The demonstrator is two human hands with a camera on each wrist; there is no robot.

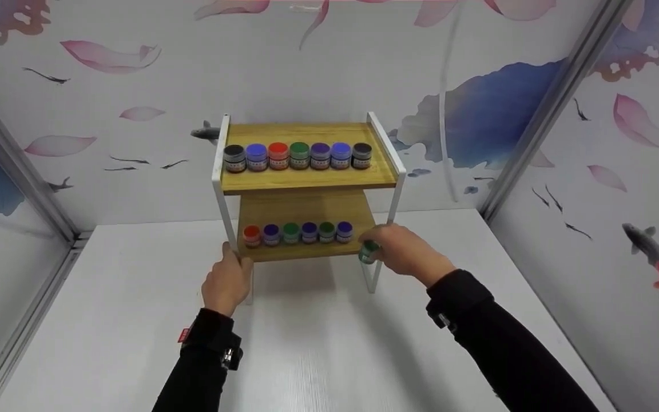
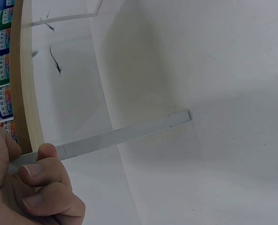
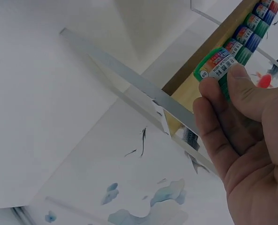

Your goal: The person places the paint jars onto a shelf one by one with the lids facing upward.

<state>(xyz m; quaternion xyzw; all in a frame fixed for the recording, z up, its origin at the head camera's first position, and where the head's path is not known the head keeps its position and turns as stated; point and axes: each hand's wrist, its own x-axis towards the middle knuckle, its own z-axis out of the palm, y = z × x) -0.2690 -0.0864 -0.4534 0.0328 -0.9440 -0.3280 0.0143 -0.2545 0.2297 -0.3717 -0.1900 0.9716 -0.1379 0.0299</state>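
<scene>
A two-tier wooden shelf (image 1: 306, 177) with a white metal frame stands on the white table (image 1: 306, 343). My left hand (image 1: 227, 281) grips the frame's front left leg (image 2: 125, 135), thumb and fingers curled round it. My right hand (image 1: 403, 249) holds a green paint jar (image 1: 368, 252) at the lower tier's right front corner; in the right wrist view the green paint jar (image 3: 219, 65) is pinched between thumb and fingers beside the right leg (image 3: 129, 79). Several paint jars (image 1: 298, 232) line the lower tier, and more jars (image 1: 298, 155) line the upper tier.
Walls papered with fish and petals close in the table at the back (image 1: 329, 68), left and right (image 1: 621, 200). Bare white tabletop lies in front of the shelf and to both sides.
</scene>
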